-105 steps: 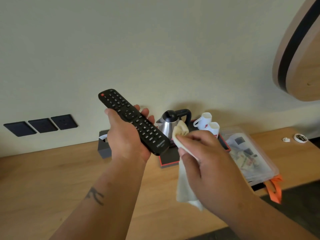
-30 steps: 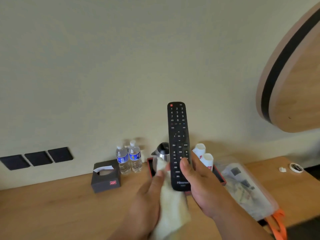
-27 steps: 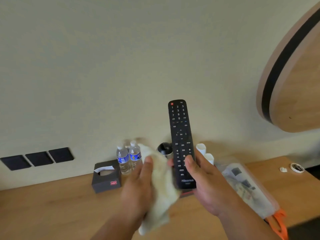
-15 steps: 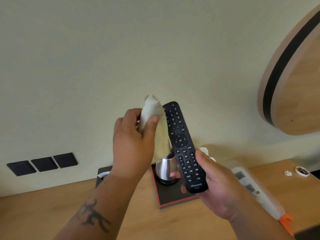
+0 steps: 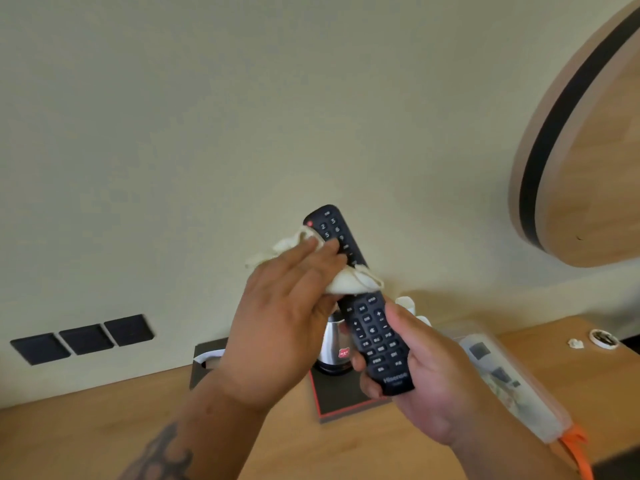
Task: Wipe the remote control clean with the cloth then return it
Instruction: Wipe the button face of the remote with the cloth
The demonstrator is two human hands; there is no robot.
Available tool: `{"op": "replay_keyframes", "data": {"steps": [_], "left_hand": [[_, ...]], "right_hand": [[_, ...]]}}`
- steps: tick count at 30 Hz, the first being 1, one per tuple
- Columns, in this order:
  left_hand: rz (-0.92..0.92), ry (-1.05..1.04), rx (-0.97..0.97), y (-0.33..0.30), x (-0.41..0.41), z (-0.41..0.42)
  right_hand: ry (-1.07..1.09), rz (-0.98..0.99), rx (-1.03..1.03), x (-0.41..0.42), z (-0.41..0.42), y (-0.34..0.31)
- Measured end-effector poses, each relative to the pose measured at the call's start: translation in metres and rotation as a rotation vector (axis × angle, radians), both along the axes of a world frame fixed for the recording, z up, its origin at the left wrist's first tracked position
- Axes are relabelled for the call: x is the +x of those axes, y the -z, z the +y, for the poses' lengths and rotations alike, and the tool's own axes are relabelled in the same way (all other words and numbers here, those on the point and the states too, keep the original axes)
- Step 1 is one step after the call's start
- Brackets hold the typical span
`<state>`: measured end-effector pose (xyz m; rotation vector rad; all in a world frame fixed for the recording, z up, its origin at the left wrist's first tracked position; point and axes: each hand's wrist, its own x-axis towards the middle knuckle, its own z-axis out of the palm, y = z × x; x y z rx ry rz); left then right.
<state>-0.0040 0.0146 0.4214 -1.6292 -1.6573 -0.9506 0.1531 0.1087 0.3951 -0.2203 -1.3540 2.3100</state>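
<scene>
The slim black plastic remote control (image 5: 360,299) is held up in the air above the wooden desk (image 5: 86,431), not resting on it, with its button face towards the camera and its top end tilted up and to the left. Its lower end is gripped by the right hand (image 5: 426,386), the thumb laid along the right edge of the keypad and the fingers curled behind the body. A crumpled cream cloth (image 5: 346,282) is pressed against the upper middle of the button face by the left hand (image 5: 287,306), whose fingers lie fairly straight and close together over the fabric.

The wiping step is judged to be under way: only the upper part of the face is covered by the cloth, while the lower buttons are bare. Whether the back and sides have been cleaned cannot be told. The return of the remote is not yet done. Behind the hands, towards the desk's back edge, a steel kettle (image 5: 334,348) on a dark red-edged tray (image 5: 343,400) is seen.
</scene>
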Motion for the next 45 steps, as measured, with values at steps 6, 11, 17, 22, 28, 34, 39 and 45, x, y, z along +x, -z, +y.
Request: {"op": "replay_keyframes", "data": {"steps": [6,11,17,22,28,34,39,45], "left_hand": [[-0.368,-0.065,0.066,0.000,0.014,-0.020],[-0.786,-0.099,0.029,-0.028,0.014,-0.019],[-0.833,-0.148,-0.034,-0.041,0.011,-0.016],[-0.709,-0.164,0.108,-0.034,0.010,-0.012],[-0.330,-0.115,0.182,-0.039,0.009,-0.005],[0.038,-0.174,0.078,-0.036,-0.004,-0.010],[0.078,-0.138,0.059,-0.026,-0.004,-0.012],[0.113,-0.149,0.075,-0.033,-0.021,-0.018]], "right_hand": [[0.004,0.079,-0.045,0.006,0.014,-0.010],[-0.071,0.072,-0.019,0.008,0.016,-0.008],[-0.112,0.072,-0.058,0.011,0.015,-0.005],[-0.139,0.091,-0.092,0.011,0.016,-0.004],[-0.188,0.055,-0.088,0.009,0.013,-0.003],[-0.154,0.026,-0.051,0.012,0.015,-0.006],[-0.160,0.038,-0.047,0.007,0.015,-0.006],[-0.147,-0.003,-0.065,0.007,0.017,-0.005]]}}
